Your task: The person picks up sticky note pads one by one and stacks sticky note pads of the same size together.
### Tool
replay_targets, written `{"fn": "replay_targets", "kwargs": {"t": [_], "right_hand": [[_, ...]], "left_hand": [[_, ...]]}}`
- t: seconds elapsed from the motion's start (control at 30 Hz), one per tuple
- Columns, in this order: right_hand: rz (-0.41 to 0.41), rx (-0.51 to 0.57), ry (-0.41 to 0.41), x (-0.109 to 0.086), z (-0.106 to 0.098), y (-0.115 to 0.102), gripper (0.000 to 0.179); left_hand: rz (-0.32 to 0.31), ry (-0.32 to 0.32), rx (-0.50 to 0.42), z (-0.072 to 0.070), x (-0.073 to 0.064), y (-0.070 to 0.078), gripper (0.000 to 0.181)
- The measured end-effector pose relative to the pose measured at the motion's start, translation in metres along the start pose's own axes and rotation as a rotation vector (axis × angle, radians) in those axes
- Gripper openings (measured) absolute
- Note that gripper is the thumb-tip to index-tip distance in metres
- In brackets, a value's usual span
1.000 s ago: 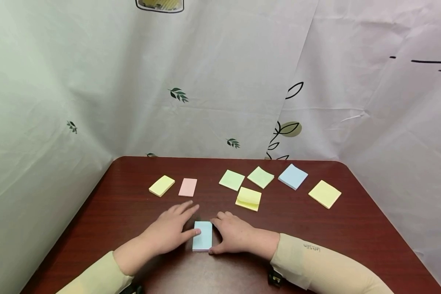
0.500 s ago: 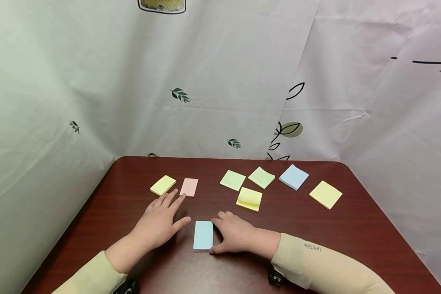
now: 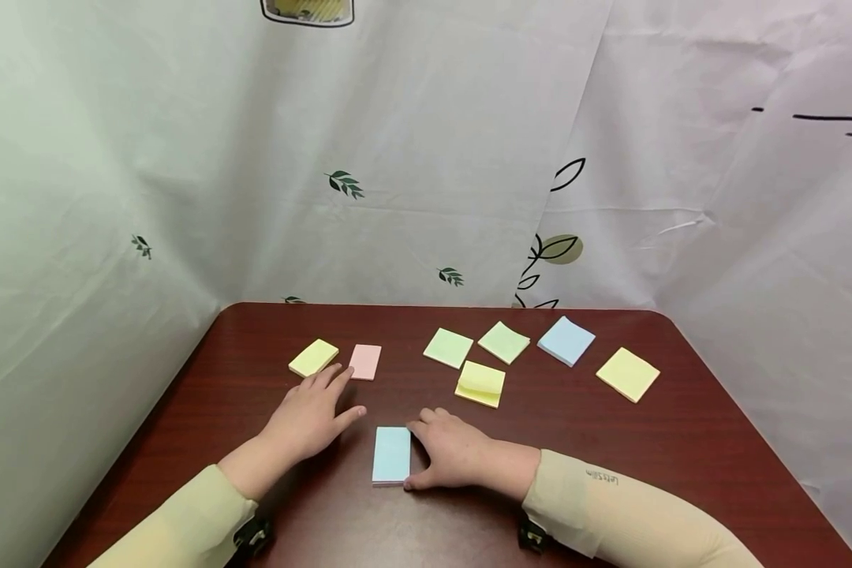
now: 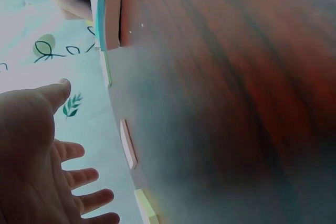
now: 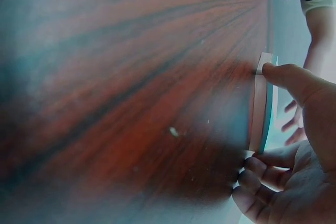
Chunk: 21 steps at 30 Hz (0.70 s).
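A light-blue sticky-note pad [image 3: 392, 454] lies on the table near its front middle. Beneath it a pink pad [image 4: 113, 9] shows at the edge. My right hand [image 3: 450, 451] grips this small stack from the right, thumb [image 5: 283, 74] at the near end and fingers at the far end. To the left, my left hand [image 3: 305, 418] is spread with nothing in it. Its fingertips are just in front of a second pink pad [image 3: 365, 362] and a narrow yellow pad [image 3: 314, 357]. In the left wrist view they appear raised off the table.
Two green pads [image 3: 449, 348], a yellow pad with a lifted sheet [image 3: 480, 384], a square blue pad [image 3: 566, 341] and a square yellow pad [image 3: 628, 375] lie across the back and right. A white patterned curtain [image 3: 397, 158] hangs behind the dark red table [image 3: 610, 465].
My left hand has let go of the blue pad's top and moved left and away from me, up to the pink and yellow pads. The right hand has stayed on the stack.
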State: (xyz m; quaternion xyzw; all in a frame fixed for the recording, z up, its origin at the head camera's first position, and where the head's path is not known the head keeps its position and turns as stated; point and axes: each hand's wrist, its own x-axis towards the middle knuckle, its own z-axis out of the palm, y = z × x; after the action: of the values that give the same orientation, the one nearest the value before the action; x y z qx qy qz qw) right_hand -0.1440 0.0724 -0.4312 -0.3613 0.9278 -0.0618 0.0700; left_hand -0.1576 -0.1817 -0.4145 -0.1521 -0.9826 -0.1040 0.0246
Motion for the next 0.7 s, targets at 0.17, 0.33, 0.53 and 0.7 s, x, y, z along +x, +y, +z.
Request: {"fn": "replay_targets", "kwargs": {"t": [0.17, 0.33, 0.53, 0.7], "right_hand": [[0.001, -0.007, -0.001, 0.0, -0.002, -0.001, 0.079], [-0.005, -0.013, 0.005, 0.0, -0.003, -0.001, 0.079], [-0.004, -0.006, 0.0, -0.001, -0.002, 0.0, 0.078], [-0.008, -0.007, 0.002, -0.001, -0.001, 0.0, 0.078]], "left_hand": [[-0.008, -0.027, -0.032, 0.003, 0.016, -0.002, 0.066], [-0.049, -0.083, -0.086, 0.002, 0.035, -0.001, 0.063], [-0.112, -0.133, -0.113, 0.004, 0.059, -0.001, 0.059], [-0.159, -0.159, -0.099, 0.004, 0.076, -0.001, 0.06]]}}
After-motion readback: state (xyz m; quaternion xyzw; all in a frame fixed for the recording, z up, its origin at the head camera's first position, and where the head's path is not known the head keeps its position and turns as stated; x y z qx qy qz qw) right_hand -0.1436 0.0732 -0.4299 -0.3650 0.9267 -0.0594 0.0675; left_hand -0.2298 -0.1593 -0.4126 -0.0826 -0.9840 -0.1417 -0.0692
